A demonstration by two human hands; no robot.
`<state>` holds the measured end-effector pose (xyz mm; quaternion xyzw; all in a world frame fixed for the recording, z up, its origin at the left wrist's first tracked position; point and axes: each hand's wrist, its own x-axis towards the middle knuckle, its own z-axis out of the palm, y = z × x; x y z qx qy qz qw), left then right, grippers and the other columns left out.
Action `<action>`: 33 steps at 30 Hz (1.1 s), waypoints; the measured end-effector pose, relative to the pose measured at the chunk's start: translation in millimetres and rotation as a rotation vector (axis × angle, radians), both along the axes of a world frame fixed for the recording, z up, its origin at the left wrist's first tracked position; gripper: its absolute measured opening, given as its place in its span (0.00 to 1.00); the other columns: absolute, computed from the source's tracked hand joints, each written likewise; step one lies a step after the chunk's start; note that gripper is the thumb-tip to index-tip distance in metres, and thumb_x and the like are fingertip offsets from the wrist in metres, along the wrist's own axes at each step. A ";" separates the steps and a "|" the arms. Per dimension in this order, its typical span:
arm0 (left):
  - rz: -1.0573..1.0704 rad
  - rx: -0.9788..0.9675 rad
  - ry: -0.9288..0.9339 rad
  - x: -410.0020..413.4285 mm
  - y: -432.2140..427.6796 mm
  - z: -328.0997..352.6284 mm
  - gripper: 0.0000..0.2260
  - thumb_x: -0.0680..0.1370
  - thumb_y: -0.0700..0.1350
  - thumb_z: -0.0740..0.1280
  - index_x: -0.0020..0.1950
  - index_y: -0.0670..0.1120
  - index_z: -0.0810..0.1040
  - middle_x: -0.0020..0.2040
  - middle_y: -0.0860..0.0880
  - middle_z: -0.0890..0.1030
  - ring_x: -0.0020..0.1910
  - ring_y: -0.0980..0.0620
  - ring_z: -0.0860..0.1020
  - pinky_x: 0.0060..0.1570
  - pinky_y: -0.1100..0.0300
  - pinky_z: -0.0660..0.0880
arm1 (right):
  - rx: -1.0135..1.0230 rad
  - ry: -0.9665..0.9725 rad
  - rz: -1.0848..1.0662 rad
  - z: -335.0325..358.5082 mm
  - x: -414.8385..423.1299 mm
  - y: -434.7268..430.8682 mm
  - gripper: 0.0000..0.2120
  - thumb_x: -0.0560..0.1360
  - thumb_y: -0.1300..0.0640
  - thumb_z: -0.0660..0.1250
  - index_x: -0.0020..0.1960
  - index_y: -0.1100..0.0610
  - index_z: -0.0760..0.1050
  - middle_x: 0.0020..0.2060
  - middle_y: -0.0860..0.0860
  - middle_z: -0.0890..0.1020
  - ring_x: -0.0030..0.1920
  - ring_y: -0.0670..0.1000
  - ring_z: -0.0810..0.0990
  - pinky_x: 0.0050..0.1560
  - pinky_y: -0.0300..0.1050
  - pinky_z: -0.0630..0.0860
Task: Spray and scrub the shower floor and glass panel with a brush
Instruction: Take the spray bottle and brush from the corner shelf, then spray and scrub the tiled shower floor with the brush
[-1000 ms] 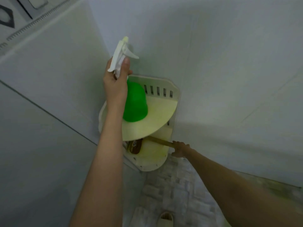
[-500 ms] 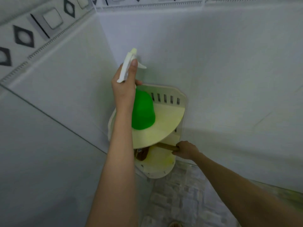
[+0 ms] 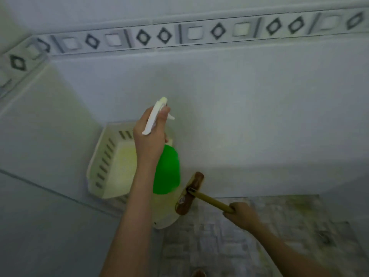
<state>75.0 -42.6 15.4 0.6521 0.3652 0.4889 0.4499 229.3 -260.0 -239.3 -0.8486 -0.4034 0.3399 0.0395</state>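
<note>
Two things we held: our left hand (image 3: 148, 140) gripped the green spray bottle (image 3: 167, 172) at its neck, and our right hand (image 3: 241, 213) clamped the brush (image 3: 189, 193) handle, near the corner shelf (image 3: 105, 162).

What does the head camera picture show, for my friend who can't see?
A person's left hand holds a green spray bottle by its white trigger top, while the right hand grips a wooden-handled brush. Behind them, a cream corner shelf hangs on pale tiled walls.

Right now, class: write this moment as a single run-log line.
left hand: grips green plastic spray bottle at white trigger | right hand: grips brown wooden-handled scrub brush | brush: held beside cream plastic corner shelf
</note>
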 end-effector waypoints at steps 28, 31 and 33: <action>-1.367 -0.126 0.592 327.3 -469.7 -308.0 0.13 0.81 0.65 0.60 0.55 0.61 0.78 0.45 0.58 0.80 0.44 0.61 0.78 0.44 0.63 0.73 | 0.077 -0.085 -1.814 -122.0 100.0 -521.9 0.13 0.74 0.44 0.65 0.43 0.53 0.78 0.35 0.52 0.80 0.37 0.53 0.79 0.35 0.43 0.74; -1.449 -0.096 0.673 347.5 -492.5 -394.2 0.06 0.82 0.58 0.61 0.54 0.62 0.76 0.45 0.58 0.80 0.43 0.65 0.78 0.39 0.76 0.70 | 0.121 -0.104 -1.926 -200.8 115.8 -539.7 0.15 0.73 0.44 0.66 0.43 0.56 0.79 0.36 0.54 0.81 0.38 0.55 0.80 0.37 0.46 0.76; -1.507 -0.060 0.702 359.0 -503.4 -455.4 0.03 0.82 0.57 0.62 0.51 0.64 0.75 0.42 0.53 0.80 0.36 0.64 0.77 0.36 0.74 0.70 | 0.151 -0.118 -1.990 -256.7 125.9 -550.9 0.14 0.73 0.45 0.67 0.40 0.57 0.78 0.33 0.54 0.80 0.36 0.55 0.80 0.37 0.47 0.77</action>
